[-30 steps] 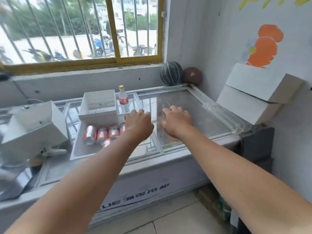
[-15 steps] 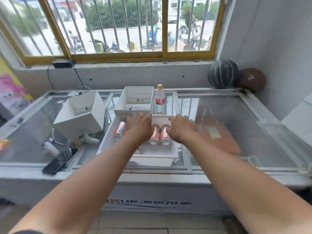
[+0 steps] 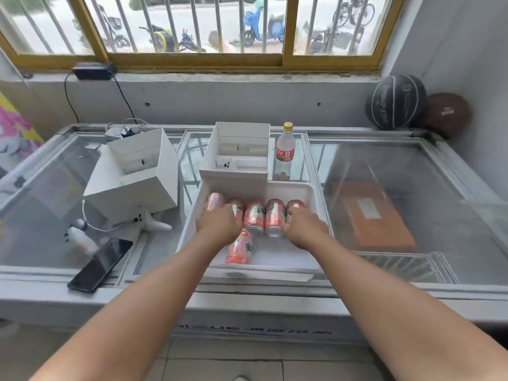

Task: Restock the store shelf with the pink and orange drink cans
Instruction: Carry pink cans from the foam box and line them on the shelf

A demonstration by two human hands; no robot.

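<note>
Several pink and orange drink cans (image 3: 254, 217) lie on their sides in a row inside a white tray (image 3: 315, 192) on the glass lid of a chest freezer. One more can (image 3: 239, 250) lies alone nearer the tray's front. My left hand (image 3: 218, 225) curls over the cans at the left end of the row (image 3: 215, 200). My right hand (image 3: 303, 228) curls over the rightmost can (image 3: 295, 204). Both palms face down, and the fingertips are hidden behind the cans.
An open white box (image 3: 236, 152) sits behind the tray, with a water bottle (image 3: 285, 151) at its right. A tilted white box (image 3: 134, 174), a white controller (image 3: 79, 237) and a black phone (image 3: 100, 265) lie to the left. Two basketballs (image 3: 395, 101) rest in the right corner.
The view swung left from the freezer's right end to the tray. Both hands left the glass lid, came over the tray and lowered onto the outer cans of the row.
</note>
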